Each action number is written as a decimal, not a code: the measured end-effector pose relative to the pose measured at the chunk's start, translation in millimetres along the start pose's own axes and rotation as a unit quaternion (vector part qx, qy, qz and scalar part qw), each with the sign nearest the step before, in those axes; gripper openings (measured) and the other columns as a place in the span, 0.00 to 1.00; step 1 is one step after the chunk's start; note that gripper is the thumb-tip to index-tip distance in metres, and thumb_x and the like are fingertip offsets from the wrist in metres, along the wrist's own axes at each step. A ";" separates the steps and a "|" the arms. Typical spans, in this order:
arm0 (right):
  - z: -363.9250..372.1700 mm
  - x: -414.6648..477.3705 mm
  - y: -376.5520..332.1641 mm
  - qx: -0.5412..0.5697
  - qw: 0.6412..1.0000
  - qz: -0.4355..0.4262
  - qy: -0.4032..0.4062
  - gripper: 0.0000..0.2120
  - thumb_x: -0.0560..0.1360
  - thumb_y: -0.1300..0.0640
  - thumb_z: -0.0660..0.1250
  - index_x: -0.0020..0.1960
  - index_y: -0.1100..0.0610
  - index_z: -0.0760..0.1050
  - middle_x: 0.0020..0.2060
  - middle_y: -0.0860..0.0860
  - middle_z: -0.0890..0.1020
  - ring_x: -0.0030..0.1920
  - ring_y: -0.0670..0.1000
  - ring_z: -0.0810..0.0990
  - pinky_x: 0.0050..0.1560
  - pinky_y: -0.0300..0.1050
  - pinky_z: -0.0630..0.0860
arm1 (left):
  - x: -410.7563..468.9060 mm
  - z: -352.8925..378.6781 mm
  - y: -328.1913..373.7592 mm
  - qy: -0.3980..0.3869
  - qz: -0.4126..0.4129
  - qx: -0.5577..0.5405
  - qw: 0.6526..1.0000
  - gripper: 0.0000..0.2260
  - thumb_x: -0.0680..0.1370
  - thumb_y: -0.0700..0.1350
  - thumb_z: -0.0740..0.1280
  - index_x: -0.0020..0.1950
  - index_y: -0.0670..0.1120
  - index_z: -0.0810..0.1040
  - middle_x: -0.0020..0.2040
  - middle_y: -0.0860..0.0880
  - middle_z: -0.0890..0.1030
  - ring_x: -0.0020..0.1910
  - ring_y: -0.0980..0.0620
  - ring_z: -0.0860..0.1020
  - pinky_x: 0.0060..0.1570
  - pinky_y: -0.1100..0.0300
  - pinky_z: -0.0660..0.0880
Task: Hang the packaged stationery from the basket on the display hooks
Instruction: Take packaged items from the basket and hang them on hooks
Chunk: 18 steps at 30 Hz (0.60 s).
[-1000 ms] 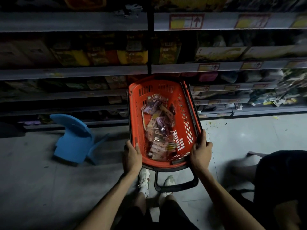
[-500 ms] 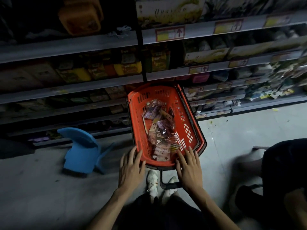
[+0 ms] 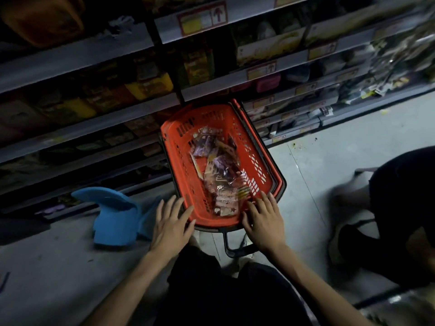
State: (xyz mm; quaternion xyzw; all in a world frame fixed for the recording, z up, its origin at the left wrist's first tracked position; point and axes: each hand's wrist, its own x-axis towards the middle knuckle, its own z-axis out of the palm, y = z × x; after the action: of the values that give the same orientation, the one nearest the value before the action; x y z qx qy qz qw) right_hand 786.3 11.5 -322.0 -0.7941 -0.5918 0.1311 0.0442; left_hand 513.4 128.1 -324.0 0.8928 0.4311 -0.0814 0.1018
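Fetching step, nothing picked yet: left grip [image 3: 170, 228] and right grip [image 3: 263, 222] spread wide, empty, at the basket [image 3: 175, 156] rim. Next, pinch one pack [image 3: 226, 201] just ahead.

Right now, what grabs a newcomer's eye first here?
The orange-red basket sits mid-frame at the foot of the dim shelves, with a heap of packaged stationery inside. The left hand and right hand are spread open at its near rim. A blue chair is on the floor to its left.
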 end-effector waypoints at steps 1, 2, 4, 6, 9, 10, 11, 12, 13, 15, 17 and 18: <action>0.1 4.0 -4.5 -0.014 1.000 0.005 -0.009 0.21 0.79 0.44 0.63 0.63 0.57 0.80 0.60 0.56 0.83 0.71 0.61 0.74 0.81 0.61 0.57 | 10.7 -3.2 -9.7 0.002 0.026 0.006 1.000 0.24 0.83 0.58 0.56 0.68 0.47 0.82 0.73 0.41 0.76 0.76 0.37 0.69 0.77 0.33 0.59; 1.1 9.2 -9.6 -0.027 0.999 0.012 -0.023 0.20 0.77 0.44 0.66 0.61 0.57 0.80 0.58 0.56 0.83 0.68 0.61 0.77 0.80 0.63 0.58 | 22.9 -4.7 -20.0 0.001 0.054 0.010 0.998 0.23 0.83 0.58 0.57 0.67 0.47 0.82 0.72 0.41 0.76 0.75 0.37 0.70 0.77 0.33 0.60; 2.0 22.6 -22.6 -0.045 0.996 0.030 -0.070 0.19 0.74 0.45 0.69 0.59 0.56 0.80 0.52 0.55 0.83 0.61 0.60 0.80 0.79 0.63 0.60 | 51.2 -5.6 -39.3 -0.001 0.113 0.016 0.993 0.23 0.83 0.57 0.57 0.67 0.46 0.82 0.70 0.40 0.77 0.73 0.37 0.73 0.77 0.35 0.61; 4.1 36.2 -38.6 -0.040 0.989 0.058 -0.128 0.18 0.74 0.48 0.69 0.61 0.55 0.78 0.51 0.54 0.82 0.58 0.60 0.80 0.78 0.60 0.62 | 81.5 -3.5 -55.3 -0.009 0.171 0.015 0.985 0.24 0.83 0.56 0.57 0.67 0.43 0.82 0.66 0.39 0.80 0.69 0.38 0.76 0.78 0.39 0.61; 10.1 60.5 -60.1 -0.013 0.977 0.101 -0.187 0.18 0.78 0.53 0.65 0.66 0.54 0.75 0.57 0.55 0.81 0.61 0.60 0.79 0.69 0.55 0.68 | 122.1 0.8 -73.0 -0.007 0.248 0.033 0.968 0.22 0.81 0.54 0.58 0.62 0.42 0.84 0.60 0.40 0.82 0.62 0.39 0.80 0.76 0.40 0.64; 13.1 69.4 -66.1 0.000 0.974 0.118 -0.195 0.18 0.78 0.53 0.64 0.67 0.54 0.74 0.59 0.56 0.80 0.62 0.61 0.78 0.66 0.54 0.70 | 135.6 1.0 -77.1 -0.010 0.266 0.039 0.963 0.21 0.81 0.54 0.58 0.59 0.43 0.85 0.58 0.41 0.83 0.60 0.40 0.81 0.75 0.39 0.65; 17.1 78.1 -71.7 0.010 0.970 0.136 -0.201 0.18 0.79 0.53 0.64 0.68 0.54 0.74 0.60 0.56 0.80 0.62 0.61 0.78 0.63 0.53 0.71 | 147.8 0.7 -81.4 -0.018 0.277 0.040 0.960 0.20 0.81 0.54 0.58 0.56 0.44 0.86 0.55 0.43 0.84 0.58 0.41 0.81 0.73 0.39 0.67; 24.0 87.0 -77.1 0.018 0.966 0.152 -0.208 0.18 0.80 0.52 0.64 0.68 0.55 0.74 0.61 0.56 0.80 0.63 0.61 0.78 0.62 0.52 0.72 | 158.8 0.7 -85.4 -0.034 0.283 0.041 0.958 0.20 0.81 0.54 0.58 0.53 0.45 0.86 0.51 0.45 0.84 0.55 0.42 0.82 0.71 0.39 0.69; 32.0 95.8 -81.8 0.026 0.963 0.165 -0.211 0.18 0.80 0.52 0.64 0.68 0.55 0.74 0.63 0.57 0.79 0.64 0.61 0.78 0.61 0.52 0.72 | 168.7 0.7 -88.2 -0.052 0.286 0.046 0.956 0.20 0.81 0.55 0.58 0.51 0.46 0.86 0.48 0.46 0.83 0.52 0.43 0.81 0.69 0.41 0.71; 50.9 115.0 -87.7 0.045 0.955 0.190 -0.222 0.17 0.80 0.52 0.65 0.67 0.56 0.74 0.64 0.58 0.79 0.63 0.61 0.79 0.60 0.52 0.74 | 182.6 2.7 -87.9 -0.083 0.287 0.060 0.953 0.22 0.80 0.57 0.56 0.50 0.47 0.86 0.46 0.47 0.83 0.49 0.44 0.80 0.64 0.44 0.71; 73.5 134.0 -89.8 0.060 0.948 0.211 -0.231 0.17 0.80 0.51 0.64 0.66 0.56 0.76 0.65 0.58 0.78 0.63 0.62 0.79 0.59 0.54 0.76 | 188.3 2.4 -82.4 -0.097 0.271 0.059 0.956 0.22 0.78 0.56 0.55 0.51 0.48 0.87 0.46 0.48 0.84 0.49 0.45 0.79 0.61 0.45 0.70; 86.2 142.3 -89.8 0.062 0.943 0.221 -0.240 0.17 0.81 0.50 0.64 0.67 0.56 0.76 0.65 0.59 0.78 0.64 0.62 0.78 0.60 0.54 0.76 | 188.1 2.8 -80.4 -0.100 0.263 0.057 0.958 0.22 0.77 0.55 0.55 0.51 0.49 0.87 0.47 0.48 0.85 0.49 0.45 0.80 0.61 0.44 0.70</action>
State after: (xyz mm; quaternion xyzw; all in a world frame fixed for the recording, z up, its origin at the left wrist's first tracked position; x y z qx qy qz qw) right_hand 718.1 166.2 -406.8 -0.8457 -0.3850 0.3608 -0.0797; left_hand 565.7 318.0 -379.6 0.9664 0.1630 -0.1650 0.1112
